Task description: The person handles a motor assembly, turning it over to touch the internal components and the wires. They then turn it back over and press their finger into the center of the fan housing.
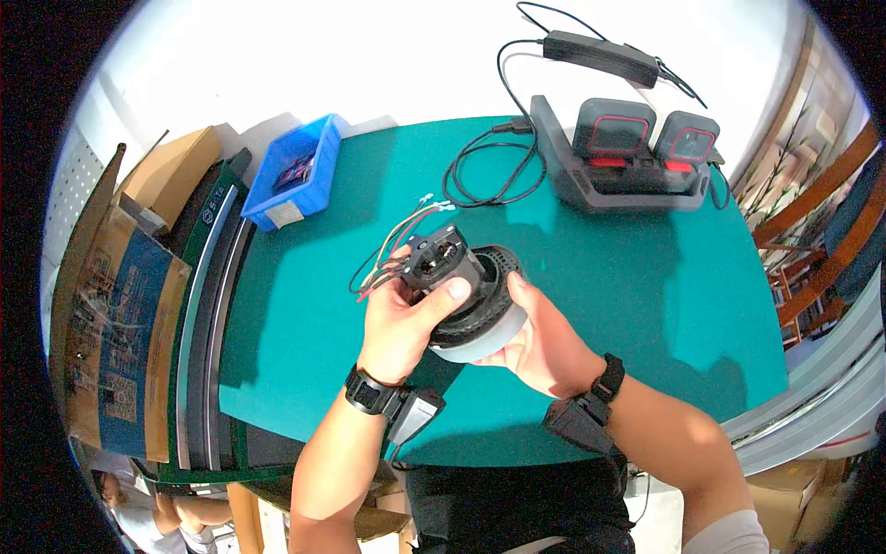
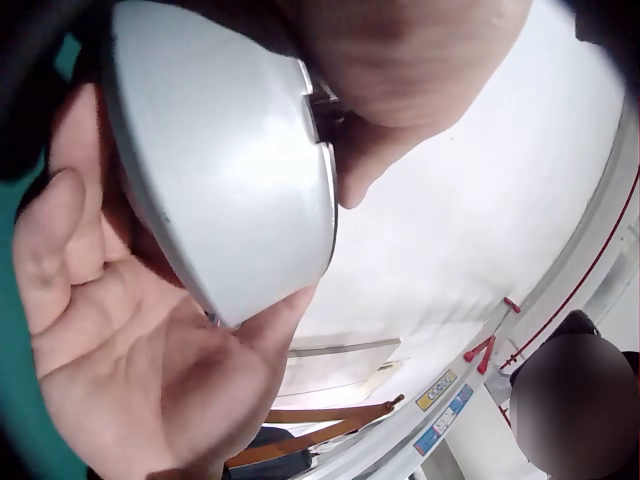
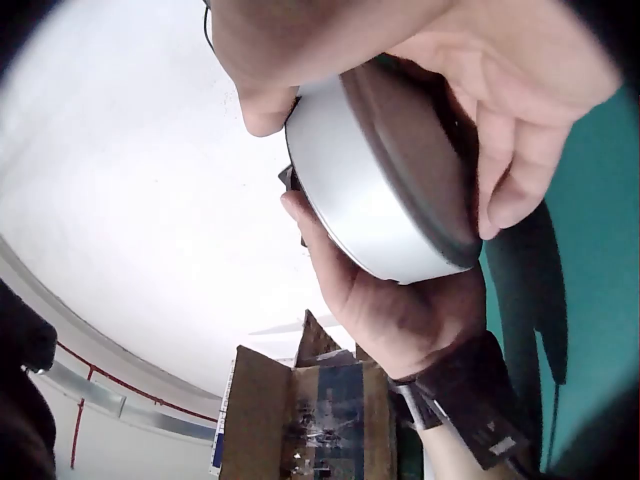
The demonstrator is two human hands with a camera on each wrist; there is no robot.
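Observation:
Both hands hold a round motor unit (image 1: pixel 432 257) over the green table in the head view. It has a black upper housing, a black perforated ring (image 1: pixel 506 265) and a silver-grey rounded cover (image 1: pixel 484 343) below. Thin coloured wires (image 1: pixel 399 231) with pale end connectors trail from its upper left. My left hand (image 1: pixel 395 325) grips the left side, thumb across the black housing. My right hand (image 1: pixel 552 343) holds the right side, thumb at the ring and fingers under the cover. In the wrist views the smooth cover (image 2: pixel 225 150) fills the space between the two hands.
A blue bin (image 1: pixel 300 175) with small items stands at the back left of the table (image 1: pixel 637 305). Behind, to the right, sits a dark charger base (image 1: pixel 591 189) with two red-trimmed blocks. A black cable (image 1: pixel 480 198) coils beside it. Cardboard boxes (image 1: pixel 120 342) line the left side.

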